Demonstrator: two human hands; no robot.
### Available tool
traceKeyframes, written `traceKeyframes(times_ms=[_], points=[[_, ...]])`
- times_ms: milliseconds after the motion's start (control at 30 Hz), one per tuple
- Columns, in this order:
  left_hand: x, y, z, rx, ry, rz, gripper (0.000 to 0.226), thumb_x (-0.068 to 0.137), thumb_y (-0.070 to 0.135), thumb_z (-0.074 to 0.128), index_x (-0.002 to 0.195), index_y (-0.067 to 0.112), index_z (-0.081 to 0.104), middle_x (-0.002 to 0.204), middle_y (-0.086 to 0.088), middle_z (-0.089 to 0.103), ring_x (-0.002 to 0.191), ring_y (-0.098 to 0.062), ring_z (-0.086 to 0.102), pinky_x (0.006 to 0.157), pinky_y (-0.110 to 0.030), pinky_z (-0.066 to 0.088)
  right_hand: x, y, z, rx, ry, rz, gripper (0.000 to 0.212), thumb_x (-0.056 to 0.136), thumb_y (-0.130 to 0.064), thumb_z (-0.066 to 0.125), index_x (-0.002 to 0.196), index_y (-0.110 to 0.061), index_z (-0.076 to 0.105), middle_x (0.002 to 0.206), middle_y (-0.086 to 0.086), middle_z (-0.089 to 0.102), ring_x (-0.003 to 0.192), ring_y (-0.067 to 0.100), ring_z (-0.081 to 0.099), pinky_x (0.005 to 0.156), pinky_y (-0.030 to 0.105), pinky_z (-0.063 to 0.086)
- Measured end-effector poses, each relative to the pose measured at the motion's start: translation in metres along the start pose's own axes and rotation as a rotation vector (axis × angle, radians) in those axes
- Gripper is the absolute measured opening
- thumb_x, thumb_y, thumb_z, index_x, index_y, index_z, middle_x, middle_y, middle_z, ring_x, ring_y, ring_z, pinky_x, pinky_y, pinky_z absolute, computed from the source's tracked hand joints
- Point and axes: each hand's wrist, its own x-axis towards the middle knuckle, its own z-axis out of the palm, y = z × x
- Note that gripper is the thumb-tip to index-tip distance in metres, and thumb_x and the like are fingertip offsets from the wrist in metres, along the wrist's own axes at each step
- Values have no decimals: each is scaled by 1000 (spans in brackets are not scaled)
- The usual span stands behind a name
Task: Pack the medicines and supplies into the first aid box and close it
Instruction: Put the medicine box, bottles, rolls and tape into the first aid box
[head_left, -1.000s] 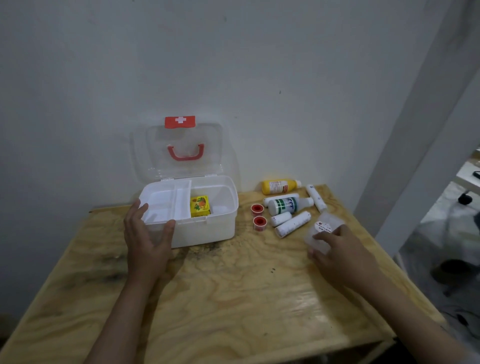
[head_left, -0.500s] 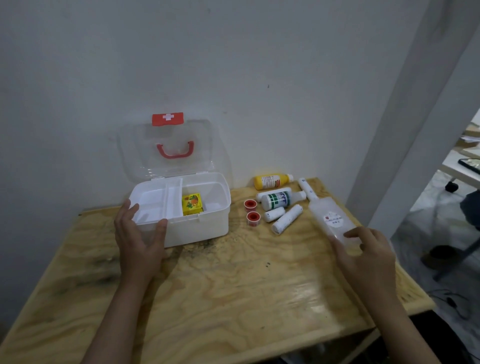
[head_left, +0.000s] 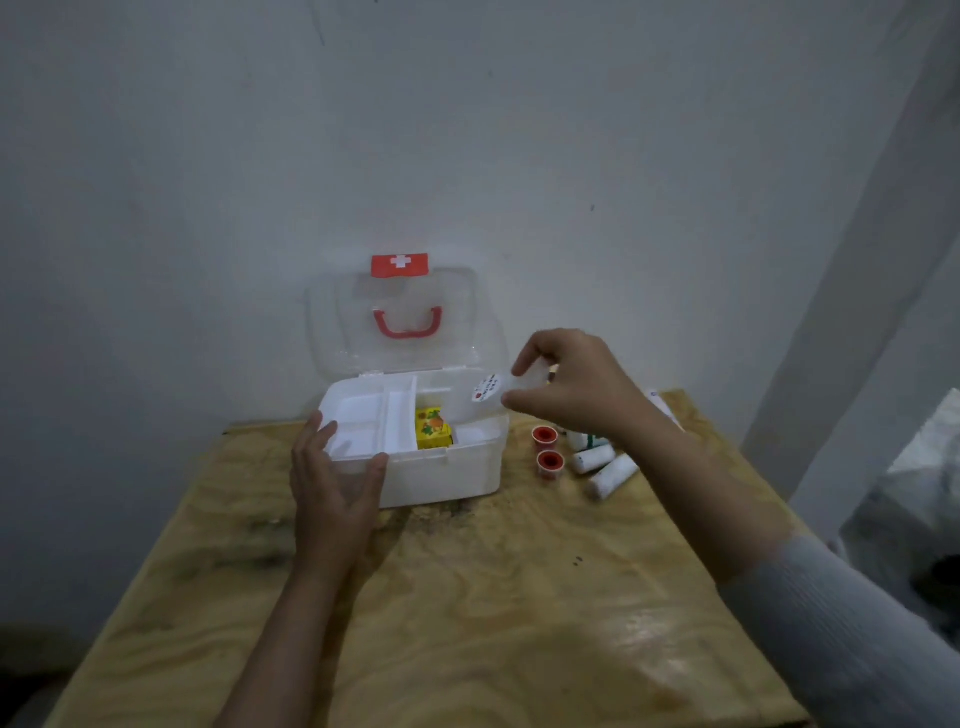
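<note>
The white first aid box (head_left: 467, 470) stands open on the wooden table, its clear lid (head_left: 332, 322) with a red handle leaning back against the wall. A yellow carton (head_left: 432, 428) lies in the box's right compartment. My left hand (head_left: 332, 483) grips the box's front left corner. My right hand (head_left: 571, 387) holds a clear plastic packet with a round label (head_left: 485, 389) above the right side of the box. Two red-capped rolls (head_left: 546, 449) and several white bandage rolls (head_left: 605, 470) lie on the table right of the box, partly hidden by my right arm.
The wooden table (head_left: 493, 597) stands against a grey wall. A pale wall corner (head_left: 852, 312) rises at the right, close to the table's right edge, with blurred floor clutter beyond it.
My right hand has lifted the clear packet from the table's right side and carried it left, over the open box. My left hand has stayed on the box.
</note>
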Motion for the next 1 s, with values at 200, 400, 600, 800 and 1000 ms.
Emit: traceKeyframes(times_ms=[200, 400, 600, 800, 1000], points=[[-2, 8, -1, -17, -20, -54, 66, 79, 50, 56, 133, 20, 32, 150, -2, 29, 137, -19, 28, 107, -38, 34, 43, 0, 53, -104, -227, 61, 34, 65, -19, 81, 94, -12, 65, 100, 4, 56, 86, 16, 48, 70, 25, 38], [-2, 8, -2, -33, -18, -80, 63, 79, 49, 57, 133, 29, 31, 150, 5, 26, 137, -15, 26, 105, -37, 36, 59, 0, 86, -121, -361, 85, 47, 63, -23, 84, 103, -11, 63, 114, 8, 59, 99, 21, 55, 76, 27, 43], [-1, 8, -2, -9, -13, -78, 63, 80, 47, 59, 133, 32, 29, 151, 6, 25, 134, -9, 25, 105, -40, 39, 61, -6, 106, -157, -390, 107, 55, 67, -22, 82, 114, -9, 56, 119, 9, 58, 107, 24, 54, 81, 28, 43], [-1, 9, -2, -9, -11, -67, 65, 78, 53, 56, 133, 31, 29, 150, 5, 26, 136, -15, 28, 103, -38, 40, 53, -6, 112, -60, -265, 116, 56, 67, -20, 81, 114, -11, 54, 113, 11, 61, 99, 26, 57, 82, 33, 49], [-2, 8, -2, -6, -9, -67, 64, 78, 51, 57, 133, 32, 29, 150, 5, 27, 136, -17, 29, 104, -41, 40, 55, -3, 109, 55, -358, 122, 65, 62, -6, 81, 120, -15, 52, 99, 4, 69, 81, 15, 58, 56, 17, 41]])
